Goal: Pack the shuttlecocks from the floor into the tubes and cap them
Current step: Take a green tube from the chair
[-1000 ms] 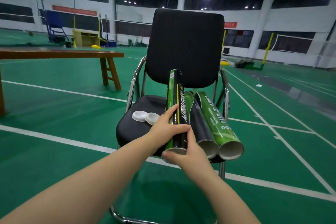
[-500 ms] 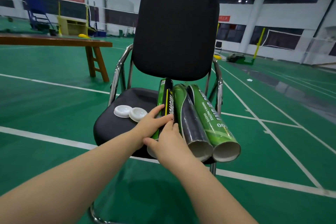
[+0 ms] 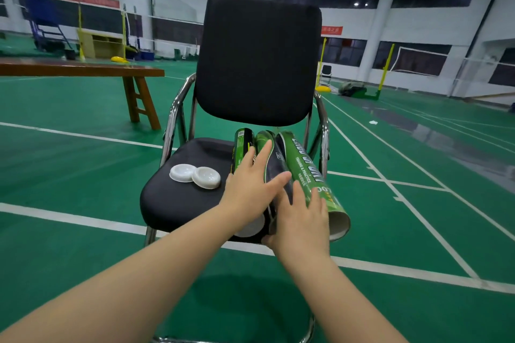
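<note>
A: Green tubes [image 3: 303, 164], where?
B: Lying side by side on the chair [image 3: 178, 198].
A: Hands?
B: Both arms outstretched; left hand [image 3: 250, 189] flat across them, right hand [image 3: 302, 220] too, fingers straight, clasping nothing.

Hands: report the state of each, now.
Left hand: open, fingers flat across the left tube and middle tube.
Right hand: open, fingers laid on the middle tube and right tube.

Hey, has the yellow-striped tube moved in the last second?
Yes. The yellow-striped tube came down: its far end, earlier up against the chair backrest, now lies below it.
</note>
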`<state>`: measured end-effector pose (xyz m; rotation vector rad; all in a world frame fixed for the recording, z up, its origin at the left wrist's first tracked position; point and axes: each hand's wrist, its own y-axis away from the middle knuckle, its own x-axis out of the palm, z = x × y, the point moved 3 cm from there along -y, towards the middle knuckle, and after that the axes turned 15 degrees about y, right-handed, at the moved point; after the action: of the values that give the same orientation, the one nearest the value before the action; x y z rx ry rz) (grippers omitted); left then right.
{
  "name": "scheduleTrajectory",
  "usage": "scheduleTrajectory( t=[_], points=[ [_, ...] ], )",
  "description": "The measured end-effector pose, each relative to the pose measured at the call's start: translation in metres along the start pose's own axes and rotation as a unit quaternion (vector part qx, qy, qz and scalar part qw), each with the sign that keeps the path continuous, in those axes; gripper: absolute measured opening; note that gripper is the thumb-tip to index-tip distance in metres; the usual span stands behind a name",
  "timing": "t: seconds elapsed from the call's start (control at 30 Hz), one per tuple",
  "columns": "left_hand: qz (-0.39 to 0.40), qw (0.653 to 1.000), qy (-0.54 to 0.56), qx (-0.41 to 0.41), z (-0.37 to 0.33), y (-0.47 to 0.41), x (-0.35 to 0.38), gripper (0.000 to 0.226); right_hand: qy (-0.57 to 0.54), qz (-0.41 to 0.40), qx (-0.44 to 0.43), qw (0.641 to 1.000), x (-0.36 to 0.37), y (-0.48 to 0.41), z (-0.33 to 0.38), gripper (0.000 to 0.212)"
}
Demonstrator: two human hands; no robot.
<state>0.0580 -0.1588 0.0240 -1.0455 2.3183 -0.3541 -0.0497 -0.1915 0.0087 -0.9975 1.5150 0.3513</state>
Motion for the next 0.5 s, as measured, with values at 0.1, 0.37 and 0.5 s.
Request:
scheduleTrajectory(
  t=[0.1, 0.37, 0.5],
  points=[
    [0.008, 0.996, -0.085, 0.023, 0.001, 0.015, 0.003, 0.072, 0.009, -0.03, -0.008, 0.999, 0.012, 0.005, 0.003, 0.083],
    [-0.062, 0.997, -0.036, 0.04, -0.004, 0.043, -0.007, 0.059, -0.145, -0.145, 0.03, 0.978, -0.009, 0.017, -0.009, 0.066],
    [-0.045, 0.98, -0.135, 0.137, -0.016, 0.054, -0.011, 0.065, -0.199, -0.187, 0.058, 0.96, -0.041, 0.036, -0.021, 0.058]
  ],
)
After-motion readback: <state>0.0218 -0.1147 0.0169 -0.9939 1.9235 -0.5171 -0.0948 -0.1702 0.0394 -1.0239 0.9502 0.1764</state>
